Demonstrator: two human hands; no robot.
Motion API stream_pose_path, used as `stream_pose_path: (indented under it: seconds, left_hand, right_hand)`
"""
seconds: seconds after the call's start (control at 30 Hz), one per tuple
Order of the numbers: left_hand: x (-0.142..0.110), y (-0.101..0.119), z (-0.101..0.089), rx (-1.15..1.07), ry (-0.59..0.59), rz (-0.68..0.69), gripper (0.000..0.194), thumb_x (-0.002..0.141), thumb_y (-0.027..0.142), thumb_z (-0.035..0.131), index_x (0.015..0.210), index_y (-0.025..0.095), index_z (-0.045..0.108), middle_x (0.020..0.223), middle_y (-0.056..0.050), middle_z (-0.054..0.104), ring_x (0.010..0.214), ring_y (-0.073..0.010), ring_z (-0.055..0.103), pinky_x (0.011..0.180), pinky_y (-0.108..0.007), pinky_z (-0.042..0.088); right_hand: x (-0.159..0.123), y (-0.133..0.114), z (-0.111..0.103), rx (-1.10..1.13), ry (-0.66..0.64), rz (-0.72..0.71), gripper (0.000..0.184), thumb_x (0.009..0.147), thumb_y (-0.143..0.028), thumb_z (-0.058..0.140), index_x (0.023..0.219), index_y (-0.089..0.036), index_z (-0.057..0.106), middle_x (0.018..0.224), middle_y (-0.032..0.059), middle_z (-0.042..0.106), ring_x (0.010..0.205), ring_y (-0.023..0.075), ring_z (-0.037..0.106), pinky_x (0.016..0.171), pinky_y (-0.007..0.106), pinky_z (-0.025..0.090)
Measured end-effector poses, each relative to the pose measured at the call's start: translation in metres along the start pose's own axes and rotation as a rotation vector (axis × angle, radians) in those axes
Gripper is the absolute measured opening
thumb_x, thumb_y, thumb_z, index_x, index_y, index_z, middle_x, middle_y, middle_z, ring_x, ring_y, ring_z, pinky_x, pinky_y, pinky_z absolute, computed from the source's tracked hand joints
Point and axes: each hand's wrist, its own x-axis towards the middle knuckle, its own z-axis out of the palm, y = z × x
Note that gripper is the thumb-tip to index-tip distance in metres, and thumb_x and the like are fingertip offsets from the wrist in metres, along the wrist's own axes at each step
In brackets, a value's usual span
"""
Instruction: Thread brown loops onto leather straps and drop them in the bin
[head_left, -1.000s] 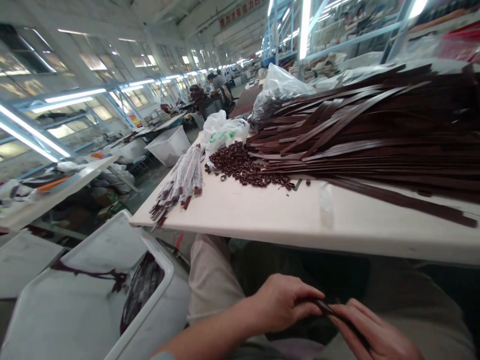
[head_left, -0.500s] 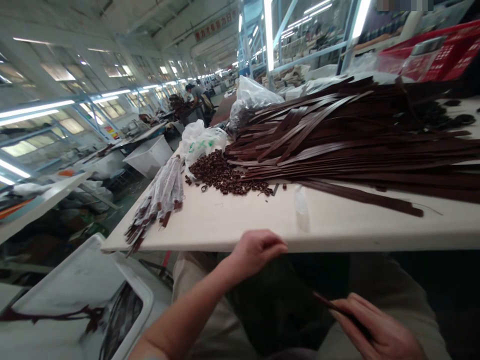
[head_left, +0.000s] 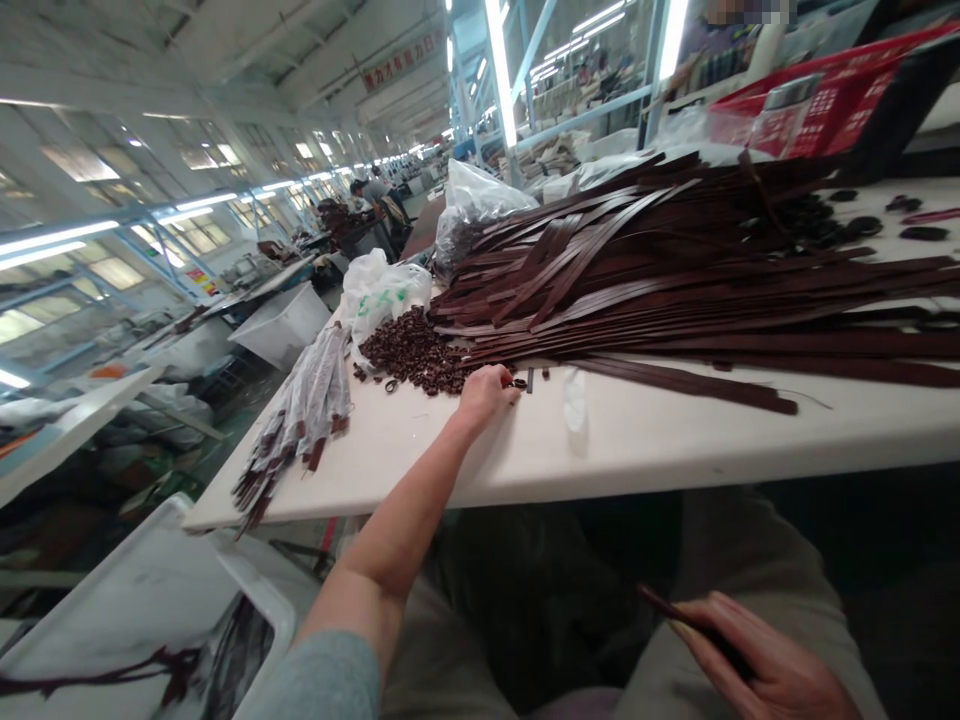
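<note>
Gripping a leather strap [head_left: 664, 604], right hand [head_left: 765, 655] curled

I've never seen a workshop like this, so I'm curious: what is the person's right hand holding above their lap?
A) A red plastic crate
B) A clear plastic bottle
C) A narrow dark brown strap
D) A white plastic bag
C: the right hand grips a narrow dark brown strap, whose end sticks out past the fingers.
</note>
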Motion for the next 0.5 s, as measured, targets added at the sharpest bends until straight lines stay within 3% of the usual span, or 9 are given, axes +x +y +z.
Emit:
stream_pose_path:
  seconds: [0.1, 0.2, 0.3, 0.4, 0.5]
  left_hand:
    - [-0.003, -0.001, -0.003, -0.080, 0.019, -0.023, 0.007, 0.070, 0.016, 0.076, 0.073, 0.018, 0.069, 0.078, -0.005, 0.070, 0.081, -0.0201, 0.063, 0.083, -0.034, 0.049]
    - [-0.019, 0.003, -0.008, -0.203, 0.005, -0.036, 0.016, 0.077, 0.026, 0.072, 0.088, 0.015, 0.071, 0.081, -0.005, 0.072, 0.073, -0.0164, 0.065, 0.076, -0.031, 0.051]
    - [-0.054, 0.012, -0.013, -0.655, -0.077, -0.087, 0.037, 0.076, 0.039, 0.074, 0.102, 0.014, 0.070, 0.090, -0.008, 0.075, 0.074, -0.0153, 0.069, 0.072, -0.028, 0.054]
    - [-0.099, 0.026, -0.015, -1.171, -0.115, -0.227, 0.046, 0.062, 0.046, 0.086, 0.093, 0.015, 0.073, 0.087, -0.007, 0.076, 0.072, -0.0145, 0.070, 0.070, -0.026, 0.055]
    - [-0.137, 0.039, -0.011, -1.318, -0.074, -0.338, 0.047, 0.054, 0.048, 0.091, 0.082, 0.016, 0.072, 0.075, -0.004, 0.073, 0.062, -0.0113, 0.066, 0.062, -0.023, 0.053]
  right_hand:
    - [0.004, -0.001, -0.003, 0.029, -0.018, 0.029, 0.026, 0.089, -0.048, 0.061, 0.087, -0.028, 0.077, 0.078, 0.0007, 0.076, 0.066, 0.0176, 0.074, 0.057, 0.019, 0.058]
    - [0.013, -0.005, -0.009, 0.047, 0.015, 0.028, 0.024, 0.090, -0.046, 0.061, 0.087, -0.028, 0.076, 0.077, 0.0003, 0.076, 0.065, 0.0176, 0.073, 0.058, 0.022, 0.057]
    - [0.026, -0.017, -0.018, 0.049, 0.081, -0.002, 0.021, 0.089, -0.044, 0.061, 0.085, -0.027, 0.074, 0.074, 0.0009, 0.074, 0.062, 0.0186, 0.070, 0.056, 0.025, 0.055]
    - [0.044, -0.040, -0.026, 0.061, 0.108, -0.021, 0.017, 0.089, -0.038, 0.060, 0.084, -0.027, 0.071, 0.068, 0.0003, 0.069, 0.058, 0.0176, 0.065, 0.054, 0.027, 0.051]
    - [0.060, -0.067, -0.026, 0.099, 0.089, -0.039, 0.014, 0.090, -0.032, 0.059, 0.085, -0.026, 0.070, 0.066, 0.0000, 0.066, 0.056, 0.0161, 0.060, 0.055, 0.028, 0.048]
